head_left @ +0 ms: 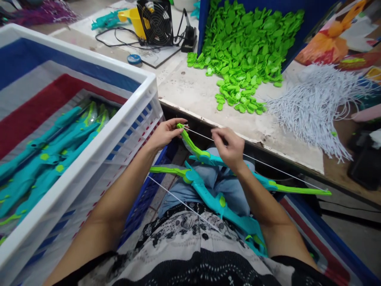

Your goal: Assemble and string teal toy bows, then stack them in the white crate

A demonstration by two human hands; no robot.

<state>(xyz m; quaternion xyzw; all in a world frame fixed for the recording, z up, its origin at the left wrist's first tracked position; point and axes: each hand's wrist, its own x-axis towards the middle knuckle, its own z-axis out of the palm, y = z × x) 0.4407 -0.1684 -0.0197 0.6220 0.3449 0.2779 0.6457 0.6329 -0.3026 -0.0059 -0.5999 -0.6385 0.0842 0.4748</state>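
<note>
Two turquoise-and-green toy bows lie across my lap. My left hand (167,134) pinches the lime-green tip of the farther toy bow (193,147), where a white string (282,171) is attached. That string stretches to the opposite tip at the right. My right hand (229,146) is closed over the string's course, fingers curled against it; the exact grip is partly hidden. Nearer my body rests the second toy bow (205,194), with its own string (178,198) passing in front of my shirt. Neither hand touches this one visibly.
A white crate (149,91) at left holds several toy bows (44,159). On the table (184,85), green plastic pieces (250,43) spill from a blue bin. A bundle of white strings (321,103) lies at right, a black fan (156,24) behind.
</note>
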